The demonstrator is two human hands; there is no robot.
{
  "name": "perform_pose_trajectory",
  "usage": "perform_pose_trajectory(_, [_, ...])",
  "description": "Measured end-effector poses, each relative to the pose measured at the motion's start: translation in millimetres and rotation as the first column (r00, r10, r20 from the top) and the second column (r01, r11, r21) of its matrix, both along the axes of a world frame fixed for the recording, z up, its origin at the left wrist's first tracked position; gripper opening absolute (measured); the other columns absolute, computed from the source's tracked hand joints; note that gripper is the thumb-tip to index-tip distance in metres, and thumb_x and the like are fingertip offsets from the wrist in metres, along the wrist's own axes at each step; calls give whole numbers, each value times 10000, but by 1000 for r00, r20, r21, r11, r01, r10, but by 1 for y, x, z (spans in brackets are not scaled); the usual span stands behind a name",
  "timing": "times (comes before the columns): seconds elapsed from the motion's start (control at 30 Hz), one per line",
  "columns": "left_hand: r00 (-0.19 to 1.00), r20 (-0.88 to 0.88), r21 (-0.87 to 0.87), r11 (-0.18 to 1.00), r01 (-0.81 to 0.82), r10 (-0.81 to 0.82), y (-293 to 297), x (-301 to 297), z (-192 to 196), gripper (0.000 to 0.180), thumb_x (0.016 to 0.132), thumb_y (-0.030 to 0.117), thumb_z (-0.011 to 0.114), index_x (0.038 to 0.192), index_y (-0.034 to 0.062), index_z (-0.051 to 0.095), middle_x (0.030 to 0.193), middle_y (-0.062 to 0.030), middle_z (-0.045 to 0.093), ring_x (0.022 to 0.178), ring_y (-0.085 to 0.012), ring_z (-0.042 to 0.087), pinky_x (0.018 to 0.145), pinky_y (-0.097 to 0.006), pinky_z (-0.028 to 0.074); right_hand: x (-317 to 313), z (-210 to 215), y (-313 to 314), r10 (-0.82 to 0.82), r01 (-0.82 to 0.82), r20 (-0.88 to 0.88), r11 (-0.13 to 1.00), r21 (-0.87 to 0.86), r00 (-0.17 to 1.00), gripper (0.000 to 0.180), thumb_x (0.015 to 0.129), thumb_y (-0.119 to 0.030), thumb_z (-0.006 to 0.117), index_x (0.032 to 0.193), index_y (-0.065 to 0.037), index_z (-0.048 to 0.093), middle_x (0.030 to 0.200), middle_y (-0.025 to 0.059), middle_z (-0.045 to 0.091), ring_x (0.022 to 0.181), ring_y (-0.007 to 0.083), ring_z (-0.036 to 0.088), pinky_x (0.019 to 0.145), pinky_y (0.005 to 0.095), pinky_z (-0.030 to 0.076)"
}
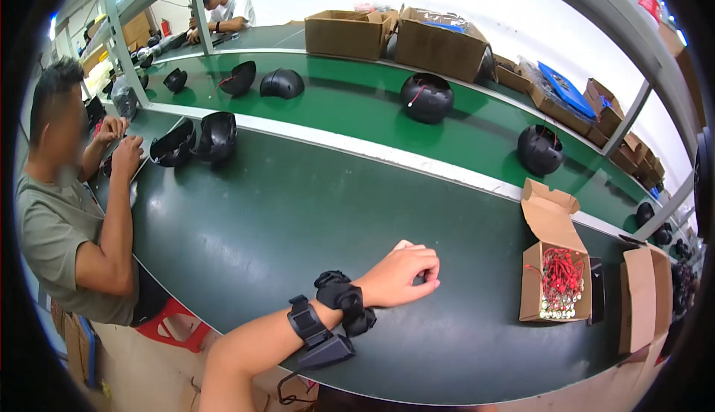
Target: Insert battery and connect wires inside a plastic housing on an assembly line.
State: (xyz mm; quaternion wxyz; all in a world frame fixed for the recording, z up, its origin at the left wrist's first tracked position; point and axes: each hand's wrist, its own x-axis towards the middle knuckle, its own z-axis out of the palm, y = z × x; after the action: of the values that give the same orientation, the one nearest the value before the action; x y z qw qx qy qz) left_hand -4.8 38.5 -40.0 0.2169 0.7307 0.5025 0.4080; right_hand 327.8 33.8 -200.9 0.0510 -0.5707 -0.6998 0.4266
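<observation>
We face a dark green worktable (298,211), a brighter belt (350,106) beyond it. An open cardboard box (530,285) stands on the worktable, well right of our left hand (402,274), which is curled; we cannot tell whether it grips anything. Our right hand is out of view. Small red-wired parts (560,278) fill the box.

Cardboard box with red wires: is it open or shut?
The cardboard box is open: its lid is folded back, and the red wires show inside.
</observation>
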Motion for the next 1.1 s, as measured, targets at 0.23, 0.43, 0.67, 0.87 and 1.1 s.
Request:
perform_pose_trajectory(0.23, [1000, 3, -20, 1000, -17, 17, -4, 1, -9, 173, 847, 208, 613, 750, 90, 533, 719, -5, 512, 723, -175, 518, 845, -328, 356, 11, 13, -10, 220, -207, 59, 964, -166, 974, 328, 913, -202, 604, 1167, -6, 537, 1075, 113, 610, 978, 194, 601, 832, 319, 483])
perform_pose_trajectory(0.43, [998, 41, 47, 998, -49, 47, -4, 4, -9, 176, 854, 193, 616, 759, 67, 539, 729, -21, 530, 694, -170, 526, 790, -321, 398, 37, 66, -21, 609, -525, 13, 695, -490, 793, 336, 917, -211, 605, 1172, -6, 532, 1074, 111, 608, 977, 193, 600, 831, 317, 483])
perform_pose_trajectory(0.67, [960, 273, -35, 996, 80, -68, -19, -22, 9, 207, 877, 156, 622, 781, 2, 524, 726, -46, 522, 642, -132, 501, 594, -282, 432, 8, 288, -16, 865, -822, -219, 308, -479, 451, 345, 921, -222, 605, 1178, -6, 526, 1074, 109, 605, 976, 191, 599, 830, 315, 482])
perform_pose_trajectory(0.87, [911, 374, -37, 985, -171, 173, -28, -83, -2, 235, 917, 147, 588, 748, 2, 513, 671, -34, 468, 591, -120, 415, 545, -281, 362, -205, 448, 52, 955, -927, -127, 293, 235, 269, 182, 898, -137, 644, 1021, -4, 638, 983, 85, 657, 902, 171, 627, 816, 299, 492])
perform_pose_trajectory(1.1, [956, 191, 153, 956, -251, 221, -18, -107, -18, 240, 885, 180, 577, 734, 1, 525, 677, -123, 517, 601, -273, 500, 567, -368, 401, -516, 397, 104, 930, -779, -184, 367, 508, 318, 208, 862, -198, 643, 966, -18, 658, 828, 21, 664, 680, 84, 631, 588, 248, 482])
